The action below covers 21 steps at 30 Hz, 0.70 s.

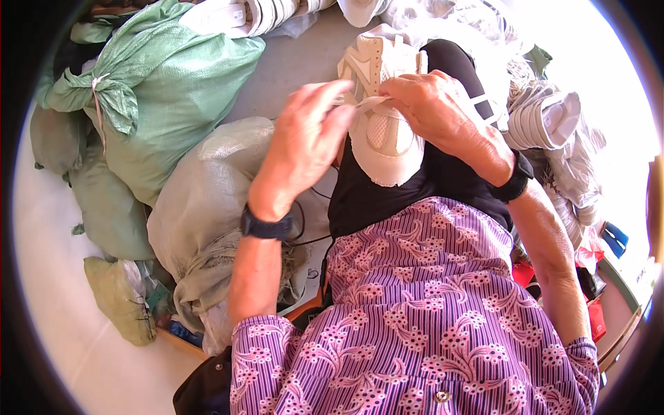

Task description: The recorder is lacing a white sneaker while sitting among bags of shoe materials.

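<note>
A cream-white sneaker point(387, 155) rests on my lap over black trousers, its rounded toe facing me. My right hand point(437, 114) is closed in a pinch over the tongue and holds a pale shoelace point(372, 104). From there the lace runs left across the shoe's front. At the shoe's left side is my left hand point(302, 142), slightly blurred, with thumb and index finger apart around the lace's left end. No firm grip shows there. Dark bands circle both my wrists.
A tied green woven sack point(176, 90) bulges at the left, beside a whitish sack point(207, 187). White shoes point(228, 17) lie along the top edge. More stacked white shoes point(543, 117) and clear plastic bags point(443, 21) crowd the right and far side.
</note>
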Each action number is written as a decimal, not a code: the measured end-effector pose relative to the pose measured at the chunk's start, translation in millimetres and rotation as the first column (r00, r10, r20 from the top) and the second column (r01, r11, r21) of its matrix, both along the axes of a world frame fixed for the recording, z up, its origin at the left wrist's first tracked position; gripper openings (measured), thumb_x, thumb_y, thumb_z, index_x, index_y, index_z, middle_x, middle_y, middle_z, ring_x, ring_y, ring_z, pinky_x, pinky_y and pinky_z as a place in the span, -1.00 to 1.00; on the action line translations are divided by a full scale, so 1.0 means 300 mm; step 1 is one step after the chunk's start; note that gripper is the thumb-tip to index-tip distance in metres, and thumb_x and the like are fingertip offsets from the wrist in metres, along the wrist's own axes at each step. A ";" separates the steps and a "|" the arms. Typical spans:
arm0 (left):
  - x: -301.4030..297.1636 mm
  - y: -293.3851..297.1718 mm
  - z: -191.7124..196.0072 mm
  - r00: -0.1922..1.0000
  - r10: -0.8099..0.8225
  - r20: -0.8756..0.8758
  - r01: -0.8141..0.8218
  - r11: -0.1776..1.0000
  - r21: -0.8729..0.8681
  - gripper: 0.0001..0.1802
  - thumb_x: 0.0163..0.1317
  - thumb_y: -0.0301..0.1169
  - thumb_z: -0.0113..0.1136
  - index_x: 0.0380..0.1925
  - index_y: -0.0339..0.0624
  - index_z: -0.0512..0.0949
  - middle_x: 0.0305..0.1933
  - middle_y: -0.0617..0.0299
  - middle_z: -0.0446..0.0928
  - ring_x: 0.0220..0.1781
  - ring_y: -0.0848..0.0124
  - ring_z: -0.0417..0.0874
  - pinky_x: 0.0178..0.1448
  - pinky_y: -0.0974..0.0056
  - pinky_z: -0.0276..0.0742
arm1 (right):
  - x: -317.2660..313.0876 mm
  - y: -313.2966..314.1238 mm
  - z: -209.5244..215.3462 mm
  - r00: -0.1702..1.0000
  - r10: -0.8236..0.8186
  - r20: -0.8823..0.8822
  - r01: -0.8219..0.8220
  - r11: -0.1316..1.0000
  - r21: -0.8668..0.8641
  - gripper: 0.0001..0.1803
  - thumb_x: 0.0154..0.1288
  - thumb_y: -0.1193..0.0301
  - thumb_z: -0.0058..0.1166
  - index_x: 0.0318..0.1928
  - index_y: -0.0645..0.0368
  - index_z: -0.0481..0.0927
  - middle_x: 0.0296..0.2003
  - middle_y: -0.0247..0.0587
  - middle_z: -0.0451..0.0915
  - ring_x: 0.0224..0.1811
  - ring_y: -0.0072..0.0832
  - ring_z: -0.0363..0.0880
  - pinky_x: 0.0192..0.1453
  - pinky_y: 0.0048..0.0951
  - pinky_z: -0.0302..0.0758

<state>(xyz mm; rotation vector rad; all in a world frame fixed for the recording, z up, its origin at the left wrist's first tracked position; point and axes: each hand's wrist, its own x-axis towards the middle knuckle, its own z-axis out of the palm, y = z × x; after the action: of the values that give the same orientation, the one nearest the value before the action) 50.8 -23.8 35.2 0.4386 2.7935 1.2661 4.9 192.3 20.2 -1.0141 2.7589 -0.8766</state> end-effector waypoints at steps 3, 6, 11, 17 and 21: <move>-0.034 0.091 -0.030 0.998 -0.022 0.060 0.001 0.945 0.328 -0.73 0.36 -0.39 0.04 -0.03 -0.29 0.51 -0.26 0.12 0.59 -0.23 0.38 0.59 -0.11 0.31 0.49 | -0.007 -0.030 -0.002 0.999 -0.022 -0.044 0.022 1.000 0.008 -0.92 0.16 0.44 0.05 -0.34 0.11 0.60 -0.46 -0.08 0.61 -0.37 -0.12 0.62 -0.26 -0.17 0.51; -0.044 0.101 -0.054 0.967 0.050 0.251 -0.130 0.941 0.313 -0.80 0.35 -0.41 0.09 -0.12 -0.31 0.54 -0.45 0.28 0.54 -0.38 0.55 0.49 -0.26 0.41 0.45 | -0.008 -0.017 -0.018 0.998 -0.035 -0.044 0.035 0.999 0.007 -0.90 0.16 0.45 0.04 -0.32 0.12 0.61 -0.44 -0.10 0.60 -0.34 -0.14 0.62 -0.22 -0.19 0.51; -0.030 0.087 -0.083 0.937 0.094 0.336 -0.213 0.918 0.334 -0.86 0.28 -0.40 0.22 -0.31 -0.27 0.58 -0.51 0.47 0.43 -0.44 0.70 0.33 -0.36 0.52 0.32 | -0.004 0.016 -0.043 0.996 -0.013 0.083 0.027 0.984 -0.178 -0.87 0.16 0.43 0.06 -0.30 0.14 0.63 -0.45 -0.14 0.58 -0.32 -0.18 0.60 -0.20 -0.23 0.51; -0.033 0.077 -0.106 0.894 0.175 0.412 -0.324 0.887 0.327 -0.81 0.23 -0.37 0.27 -0.34 -0.31 0.58 -0.53 0.36 0.53 -0.51 0.67 0.41 -0.43 0.45 0.39 | 0.000 0.025 -0.042 0.992 0.013 0.122 0.013 0.977 -0.212 -0.89 0.16 0.44 0.09 -0.33 0.17 0.64 -0.46 -0.19 0.55 -0.32 -0.23 0.55 -0.20 -0.29 0.49; -0.028 0.096 -0.073 0.822 0.201 0.533 -0.386 0.885 0.260 -0.84 0.22 -0.38 0.28 -0.34 -0.26 0.61 -0.52 0.53 0.41 -0.48 0.72 0.26 -0.41 0.53 0.25 | 0.007 0.025 -0.051 0.992 0.008 0.125 0.018 0.978 -0.209 -0.91 0.17 0.47 0.10 -0.32 0.18 0.63 -0.45 -0.21 0.53 -0.31 -0.27 0.53 -0.21 -0.32 0.47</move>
<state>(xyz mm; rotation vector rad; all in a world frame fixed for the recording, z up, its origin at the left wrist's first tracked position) 42.5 4.9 13.4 -0.3102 2.2494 1.6727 6.9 199.7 4.9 -0.9444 2.6084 -1.2099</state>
